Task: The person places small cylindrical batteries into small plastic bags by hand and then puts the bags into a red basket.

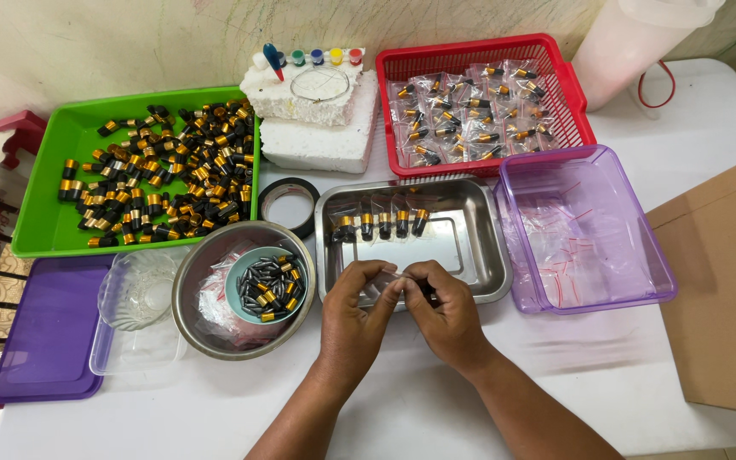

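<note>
My left hand [353,313] and my right hand [445,311] meet over the front rim of a steel tray [470,247]. Together they pinch a small clear plastic bag [391,279] between their fingertips. What is inside the bag is hidden by the fingers. Several bagged black-and-gold parts [382,223] lie in a row at the back of the steel tray. To the left, a round steel bowl [198,319] holds a small teal cup of black parts [267,288].
A green tray [40,213] full of black-and-gold parts sits at far left. A red basket [480,49] of bagged parts stands at the back. A purple bin [589,230] holds empty clear bags. A cardboard box [717,281] is at right. White foam blocks [317,119] and a tape roll [290,203] sit in between.
</note>
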